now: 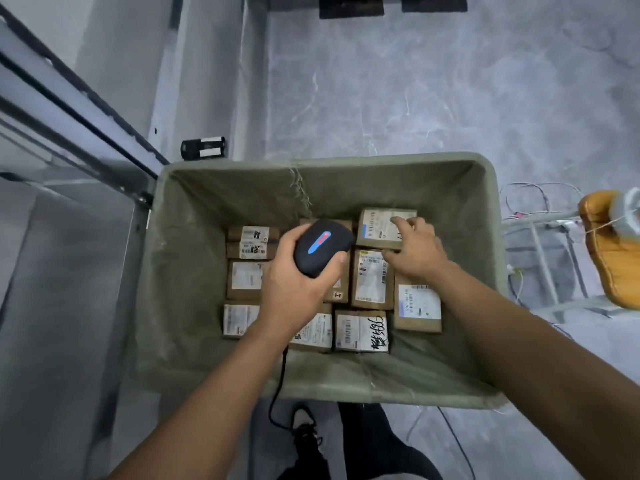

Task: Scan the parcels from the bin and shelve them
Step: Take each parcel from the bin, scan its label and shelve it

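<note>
We see a bin (pixel 346 379) lined with coarse, matt olive cloth, frayed threads along its rim, and in it parcels (pixel 372 278) of dull brown cardboard with smooth white paper labels. The scanner (pixel 320 245) looks like matt black plastic with a glossy lit strip. The floor (pixel 450 81) is smooth grey marbled stone, faintly shiny.
</note>
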